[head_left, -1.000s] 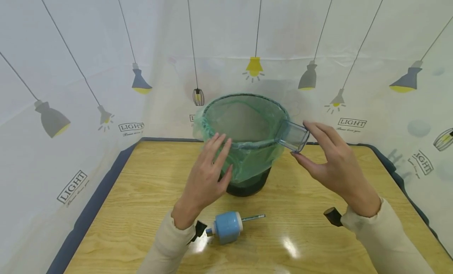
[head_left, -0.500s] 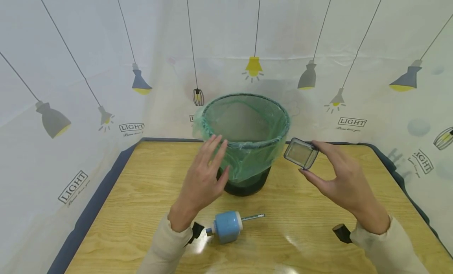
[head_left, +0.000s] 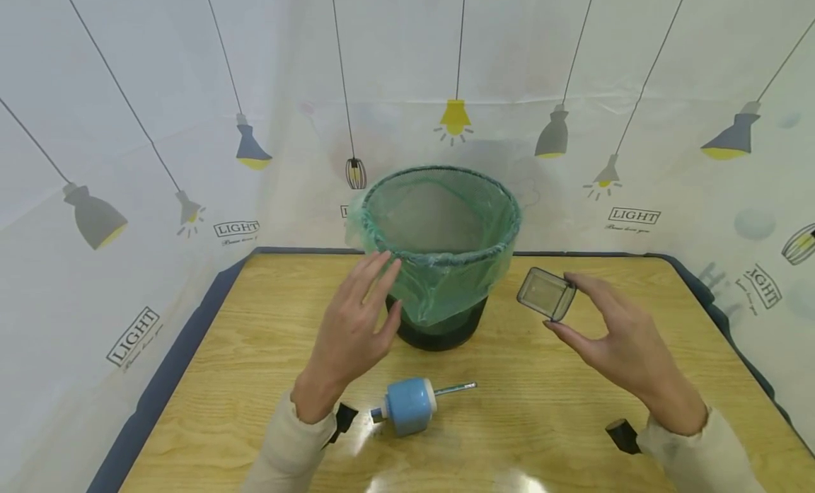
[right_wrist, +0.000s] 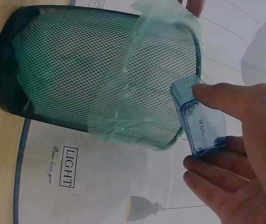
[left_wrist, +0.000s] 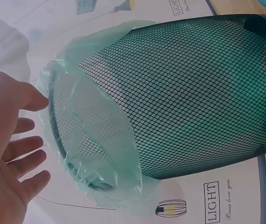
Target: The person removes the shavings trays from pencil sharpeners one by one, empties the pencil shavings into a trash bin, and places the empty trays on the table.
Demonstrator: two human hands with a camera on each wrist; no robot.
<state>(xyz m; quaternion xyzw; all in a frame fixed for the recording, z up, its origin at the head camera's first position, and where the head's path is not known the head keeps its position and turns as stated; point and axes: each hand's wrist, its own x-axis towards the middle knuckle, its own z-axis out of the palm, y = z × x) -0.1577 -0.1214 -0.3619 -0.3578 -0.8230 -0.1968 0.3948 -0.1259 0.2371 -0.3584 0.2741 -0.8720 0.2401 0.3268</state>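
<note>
My right hand (head_left: 627,337) pinches a small clear plastic shavings box (head_left: 545,293) between thumb and fingertips, to the right of the bin. In the right wrist view the box (right_wrist: 200,123) has a bluish tint and small printed lettering, and its inside looks bare. A black mesh waste bin (head_left: 439,335) stands upright at the back middle, its rim wrapped by a thin green bag (head_left: 439,291). Beside the bin's left front rim is my left hand (head_left: 350,323), holding nothing, fingers spread and slightly bent.
On the wooden table (head_left: 255,380) in front of the bin lies a blue pencil sharpener (head_left: 409,407), with a pencil (head_left: 457,389) sticking out to its right. A white wall covering (head_left: 407,54) printed with lamps rises behind and at both sides.
The right hand has drawn the shavings box away from the bin's right rim, down and to the right, and turned it. The left hand has drifted slightly left and down.
</note>
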